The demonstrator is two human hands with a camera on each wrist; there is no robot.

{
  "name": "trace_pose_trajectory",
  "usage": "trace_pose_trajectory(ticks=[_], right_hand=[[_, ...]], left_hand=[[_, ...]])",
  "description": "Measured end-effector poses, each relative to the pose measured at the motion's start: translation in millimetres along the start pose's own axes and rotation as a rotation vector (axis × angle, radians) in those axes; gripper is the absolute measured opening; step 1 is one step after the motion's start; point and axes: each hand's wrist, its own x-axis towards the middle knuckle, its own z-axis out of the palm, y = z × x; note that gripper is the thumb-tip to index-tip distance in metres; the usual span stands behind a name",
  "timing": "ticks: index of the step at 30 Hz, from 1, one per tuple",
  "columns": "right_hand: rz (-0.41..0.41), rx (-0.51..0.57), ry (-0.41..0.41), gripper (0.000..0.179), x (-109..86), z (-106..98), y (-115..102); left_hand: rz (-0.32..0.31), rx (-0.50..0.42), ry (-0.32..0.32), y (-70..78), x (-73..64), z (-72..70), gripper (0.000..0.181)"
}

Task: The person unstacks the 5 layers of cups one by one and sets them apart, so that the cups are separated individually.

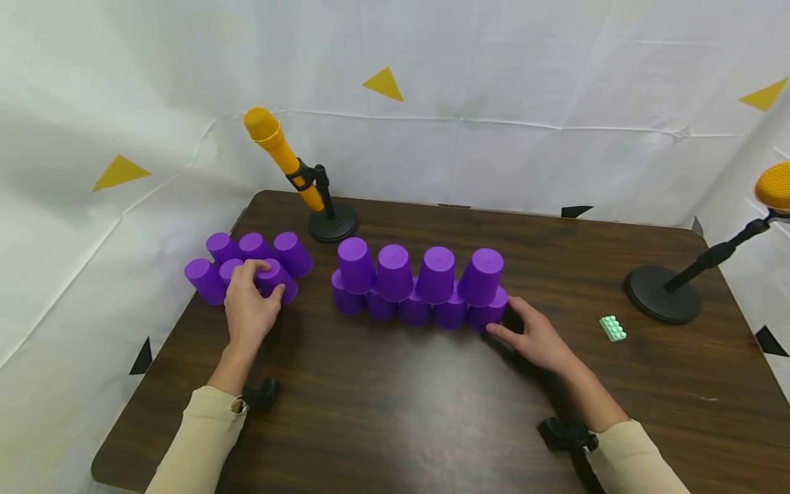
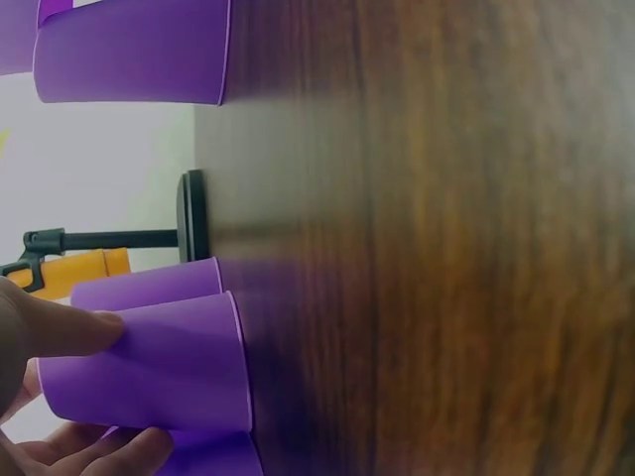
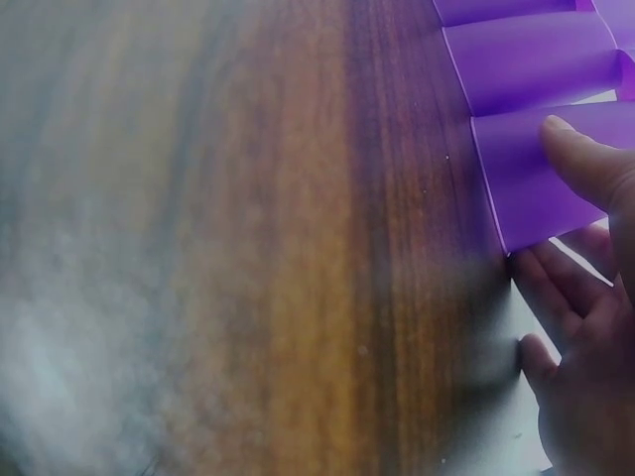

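My left hand [image 1: 252, 307] grips an upside-down purple cup [image 2: 164, 362] in the group at the table's left, thumb on one side and fingers on the other. More purple cups [image 1: 206, 280] stand upside down around it. My right hand [image 1: 543, 336] rests against the rightmost purple cup [image 1: 487, 314] in a bottom row, its thumb on the front and its extended fingers along the right side. A second row of upside-down cups [image 1: 439, 274] stands on top of that bottom row, near the table's middle. The right wrist view shows the thumb touching the cup; some fingertips are partly hidden.
A yellow microphone [image 1: 280, 152] on a black stand is behind the cups. Another yellow microphone [image 1: 774, 186] on a black stand [image 1: 663, 295] is at the right. A mint-green toy brick [image 1: 613, 328] lies on the dark wooden table [image 1: 395, 412]. White sheeting [image 1: 494, 68] hangs behind.
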Motion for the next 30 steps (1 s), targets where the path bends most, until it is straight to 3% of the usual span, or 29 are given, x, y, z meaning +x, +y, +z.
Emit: trace_pose_trajectory(ticks=[8, 12, 15, 17, 20, 26, 30], right_hand=[[-0.004, 0.004, 0.004, 0.063, 0.3, 0, 0], [-0.019, -0.003, 0.01, 0.062, 1.1, 1, 0], [-0.026, -0.006, 0.016, 0.062, 1.5, 0, 0], [-0.024, -0.004, 0.015, 0.062, 1.5, -1, -1], [-0.016, -0.004, 0.007, 0.063, 1.0, -2, -1], [-0.015, -0.005, 0.004, 0.063, 0.5, -1, -1], [-0.014, -0.002, 0.004, 0.063, 0.6, 0, 1]], left_hand=[[0.015, 0.037, -0.018, 3.2, 1.6, -3.8, 0.04], [0.083, 0.007, 0.063, 13.7, 3.3, -12.4, 0.038], [0.152, -0.032, 0.132, 29.2, 5.8, -19.4, 0.037], [0.197, -0.077, 0.141, 42.6, 6.8, -21.6, 0.037], [0.256, -0.182, 0.091, 65.0, 5.0, -20.0, 0.041], [0.311, -0.365, -0.142, 104.1, -6.7, -1.6, 0.056], [0.334, -0.425, -0.198, 117.5, -10.8, 14.5, 0.057]])
